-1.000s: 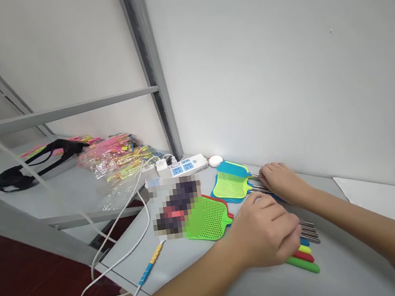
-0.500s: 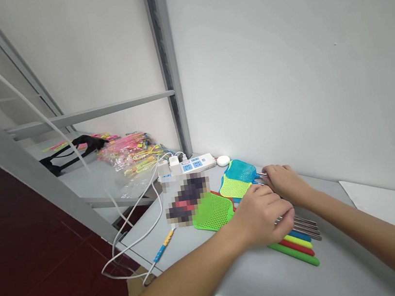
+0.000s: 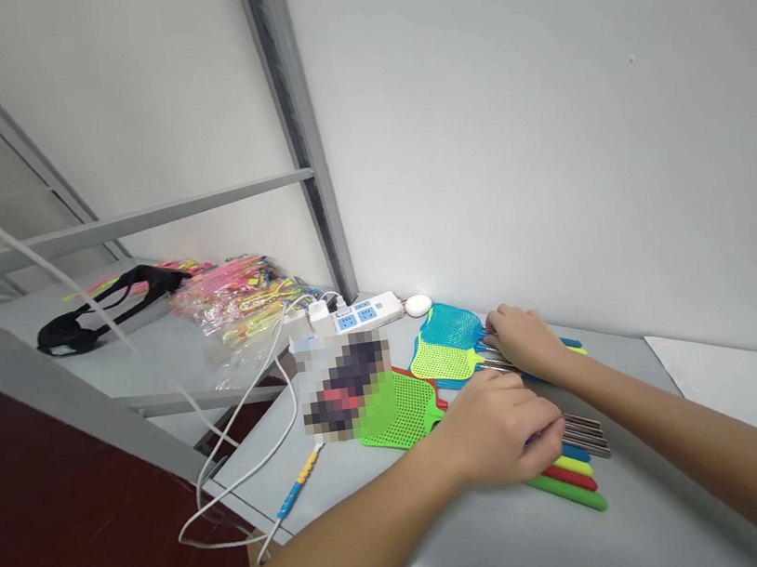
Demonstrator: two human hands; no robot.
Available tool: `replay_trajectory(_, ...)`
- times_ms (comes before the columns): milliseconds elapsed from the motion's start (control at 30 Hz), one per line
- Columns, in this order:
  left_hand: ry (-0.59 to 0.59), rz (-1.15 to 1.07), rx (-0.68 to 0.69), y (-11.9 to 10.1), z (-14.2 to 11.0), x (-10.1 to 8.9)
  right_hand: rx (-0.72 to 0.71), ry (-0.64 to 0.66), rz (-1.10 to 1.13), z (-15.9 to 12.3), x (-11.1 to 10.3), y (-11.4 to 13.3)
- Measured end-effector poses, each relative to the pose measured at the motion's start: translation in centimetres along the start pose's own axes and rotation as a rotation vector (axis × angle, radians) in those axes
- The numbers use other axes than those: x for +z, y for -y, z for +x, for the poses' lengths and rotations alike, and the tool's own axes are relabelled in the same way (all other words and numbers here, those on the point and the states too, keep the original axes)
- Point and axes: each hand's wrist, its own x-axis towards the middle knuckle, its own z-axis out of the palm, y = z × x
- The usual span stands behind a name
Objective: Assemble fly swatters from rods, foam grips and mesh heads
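Two grips on the swatters, both over the desk (image 3: 487,554). Left grip (image 3: 504,425): curled over the shafts of the near bunch, knuckles up. Fingertips hidden, so can't tell if it's clenched on them or just resting. Green swatter (image 3: 403,411) head sticks out to the left of it, red swatter (image 3: 440,393) edge showing behind. Beyond it on the right: green, red, yellow and blue handles fanned side by side, green nearest the camera, plus a row of steel rods (image 3: 585,435) just behind them.

Right grip (image 3: 525,338): farther back, near the wall, fingertips at the steel shafts just right of the blue swatter (image 3: 453,325) head. Can't tell if it's pinching or only touching. Yellow swatter (image 3: 442,363) head sits in front, partly under blue. Blue and yellow handle ends poke out past the right wrist.

Power strip (image 3: 388,306) and white puck (image 3: 418,305) sit behind the heads. Pixelated patch covers the green head's left edge. Black strap (image 3: 68,334) and bagged pink/yellow stuff (image 3: 231,290) are on the left shelf (image 3: 174,361).
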Motion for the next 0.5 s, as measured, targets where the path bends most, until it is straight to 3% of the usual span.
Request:
replay_trajectory(200,-0.128,-0.057,0.0,0.0,0.1,-0.9,0.021,-0.072,-0.028,-1.0,-2.6,0.1)
replay_trajectory(367,-0.501,-0.185,-0.113,0.3,0.2,-2.5,0.11,-0.157,0.013,-4.7,-8.4,-3.2)
replay_trajectory(433,-0.648,-0.246,-0.192,0.5,0.2,-2.7,0.011,-0.325,0.116,-7.7,-10.4,-4.4)
replay_trajectory(500,-0.74,-0.299,-0.275,0.7,0.3,-2.7,-0.098,-0.41,0.136,-11.1,-11.7,-5.1)
